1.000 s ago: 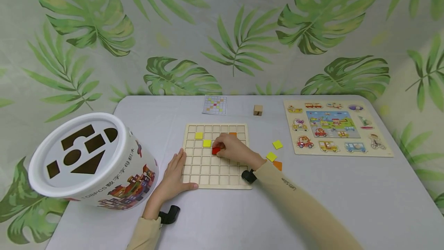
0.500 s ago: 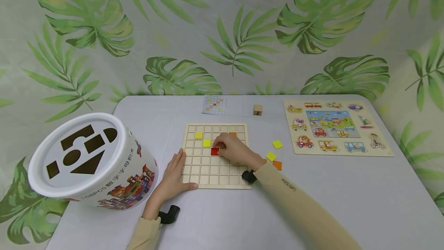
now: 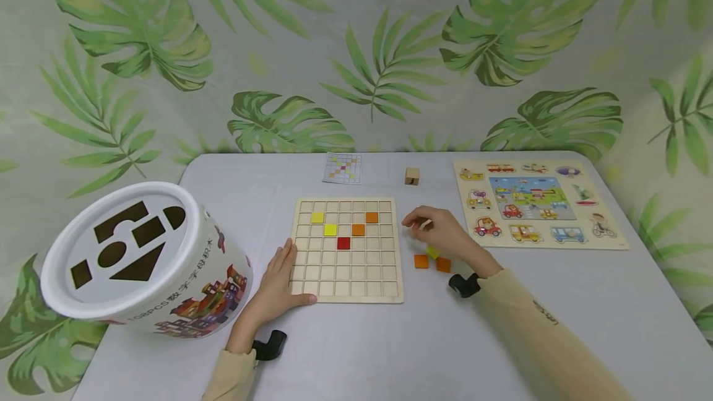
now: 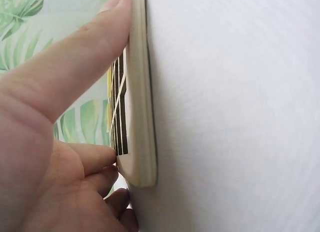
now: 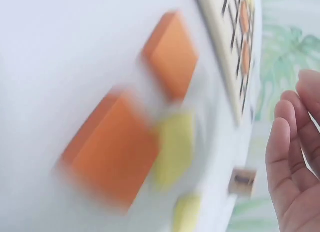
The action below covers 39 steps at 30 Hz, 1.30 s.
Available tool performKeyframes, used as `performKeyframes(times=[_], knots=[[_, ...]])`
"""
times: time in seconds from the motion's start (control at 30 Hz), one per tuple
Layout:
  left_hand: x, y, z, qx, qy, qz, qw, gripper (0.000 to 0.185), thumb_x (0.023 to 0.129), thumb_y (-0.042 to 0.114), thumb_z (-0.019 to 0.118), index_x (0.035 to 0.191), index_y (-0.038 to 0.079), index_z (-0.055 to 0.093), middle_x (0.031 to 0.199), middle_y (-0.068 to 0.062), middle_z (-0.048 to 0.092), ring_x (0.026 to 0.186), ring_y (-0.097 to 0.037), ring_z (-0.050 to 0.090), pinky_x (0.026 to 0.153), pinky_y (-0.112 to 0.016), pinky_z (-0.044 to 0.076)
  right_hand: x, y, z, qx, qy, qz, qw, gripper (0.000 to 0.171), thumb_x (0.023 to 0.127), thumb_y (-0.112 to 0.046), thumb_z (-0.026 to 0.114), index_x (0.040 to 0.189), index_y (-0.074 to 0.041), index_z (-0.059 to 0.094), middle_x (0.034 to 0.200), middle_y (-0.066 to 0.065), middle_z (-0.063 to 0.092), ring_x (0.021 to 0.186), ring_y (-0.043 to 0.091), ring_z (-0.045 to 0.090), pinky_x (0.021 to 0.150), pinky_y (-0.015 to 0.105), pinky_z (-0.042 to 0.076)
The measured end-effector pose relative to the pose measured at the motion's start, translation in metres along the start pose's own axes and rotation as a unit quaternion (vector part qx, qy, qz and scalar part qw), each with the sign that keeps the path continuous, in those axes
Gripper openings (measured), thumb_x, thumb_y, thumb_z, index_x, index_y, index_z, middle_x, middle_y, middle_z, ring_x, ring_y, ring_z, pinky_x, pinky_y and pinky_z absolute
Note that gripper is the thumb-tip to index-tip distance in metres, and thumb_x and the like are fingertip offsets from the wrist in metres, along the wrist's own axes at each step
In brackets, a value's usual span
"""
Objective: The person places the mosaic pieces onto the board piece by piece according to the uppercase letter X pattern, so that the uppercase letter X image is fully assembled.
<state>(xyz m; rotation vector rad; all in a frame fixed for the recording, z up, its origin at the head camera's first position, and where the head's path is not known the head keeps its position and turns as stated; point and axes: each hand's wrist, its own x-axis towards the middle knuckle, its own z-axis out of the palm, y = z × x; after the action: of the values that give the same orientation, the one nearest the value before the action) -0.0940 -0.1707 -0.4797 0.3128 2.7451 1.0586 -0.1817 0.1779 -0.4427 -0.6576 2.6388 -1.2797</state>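
Note:
A wooden grid board (image 3: 345,283) lies mid-table with two yellow tiles (image 3: 324,223), two orange tiles (image 3: 364,223) and a red tile (image 3: 343,243) in its cells. My left hand (image 3: 276,283) rests against the board's near left corner. In the left wrist view its thumb (image 4: 75,77) lies along the board's edge (image 4: 140,117). My right hand (image 3: 440,237) hovers to the right of the board over loose tiles: two orange (image 3: 421,261) (image 3: 443,264) and a yellow one (image 3: 432,252). In the blurred right wrist view its fingers (image 5: 295,157) are relaxed and hold nothing.
A white bucket (image 3: 133,258) with shape holes in its lid lies tilted at the left. A vehicle puzzle board (image 3: 537,203) sits at the right. A pattern card (image 3: 343,168) and a small wooden cube (image 3: 412,176) lie behind the grid board.
My right hand let go of the red tile in its cell and moved right, off the board, to the loose tiles. An orange tile it covered now shows. The left hand stayed put.

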Motion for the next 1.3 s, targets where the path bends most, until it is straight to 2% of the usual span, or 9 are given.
performKeyframes(times=[0.23,0.37,0.57,0.73,0.83,1.07,1.3], knots=[[-0.001,-0.001,-0.001,-0.012,-0.004,0.008,0.9999,0.114,0.063,0.037,0.08,0.141,-0.006,0.009,0.149,-0.015,-0.002,0.134,-0.035,-0.005,0.102,-0.055,0.004,-0.029,0.018,-0.016,0.001,-0.009,0.028,1.0,0.016,0.081,-0.004,0.064,0.097,-0.005,0.065,0.092,0.006,0.062,0.079,0.017,0.052,0.071,0.03,0.047],[-0.001,-0.002,-0.001,-0.011,-0.01,0.012,0.9998,0.116,0.062,0.036,0.08,0.142,-0.005,0.007,0.149,-0.014,-0.003,0.134,-0.034,-0.005,0.104,-0.052,0.003,-0.039,0.024,-0.01,0.006,-0.032,0.019,0.999,0.02,0.077,-0.002,0.067,0.097,-0.006,0.065,0.092,0.003,0.063,0.08,0.018,0.053,0.069,0.028,0.047],[-0.001,-0.003,-0.002,-0.009,-0.016,0.015,0.9997,0.115,0.063,0.036,0.08,0.142,-0.003,0.006,0.149,-0.014,-0.004,0.134,-0.033,-0.006,0.104,-0.051,0.002,-0.044,0.026,0.003,-0.041,-0.06,0.001,0.997,0.026,0.074,-0.004,0.071,0.098,-0.011,0.064,0.093,-0.003,0.061,0.082,0.017,0.051,0.068,0.027,0.046],[-0.001,-0.004,-0.002,-0.015,-0.011,0.027,0.9995,0.115,0.063,0.036,0.08,0.142,-0.004,0.006,0.149,-0.015,-0.003,0.134,-0.035,-0.004,0.104,-0.052,0.004,-0.043,0.022,0.007,-0.093,-0.073,-0.012,0.993,0.028,0.072,-0.004,0.072,0.097,-0.012,0.064,0.092,-0.005,0.057,0.082,0.014,0.049,0.072,0.029,0.044],[-0.001,-0.003,-0.002,-0.017,-0.007,0.032,0.9993,0.116,0.063,0.036,0.08,0.142,-0.005,0.006,0.149,-0.017,-0.001,0.134,-0.036,-0.004,0.103,-0.053,0.004,-0.042,0.018,0.008,-0.105,-0.078,-0.015,0.991,0.027,0.071,-0.003,0.072,0.095,-0.012,0.064,0.092,-0.005,0.056,0.082,0.013,0.049,0.074,0.03,0.044],[-0.001,-0.003,-0.001,-0.02,-0.01,0.022,0.9995,0.116,0.062,0.036,0.08,0.142,-0.004,0.007,0.149,-0.017,-0.002,0.134,-0.035,-0.005,0.103,-0.053,0.003,-0.035,0.008,0.01,-0.079,-0.055,-0.017,0.995,0.025,0.073,-0.005,0.07,0.097,-0.011,0.063,0.091,-0.004,0.057,0.082,0.015,0.05,0.072,0.03,0.044],[-0.001,-0.001,-0.002,-0.014,-0.01,0.013,0.9998,0.116,0.062,0.034,0.081,0.141,-0.006,0.007,0.149,-0.016,-0.003,0.134,-0.035,-0.006,0.104,-0.051,0.001,-0.007,-0.024,0.031,-0.03,-0.06,-0.022,0.998,0.026,0.073,-0.004,0.072,0.097,-0.01,0.064,0.091,-0.004,0.057,0.083,0.016,0.051,0.072,0.031,0.047]])
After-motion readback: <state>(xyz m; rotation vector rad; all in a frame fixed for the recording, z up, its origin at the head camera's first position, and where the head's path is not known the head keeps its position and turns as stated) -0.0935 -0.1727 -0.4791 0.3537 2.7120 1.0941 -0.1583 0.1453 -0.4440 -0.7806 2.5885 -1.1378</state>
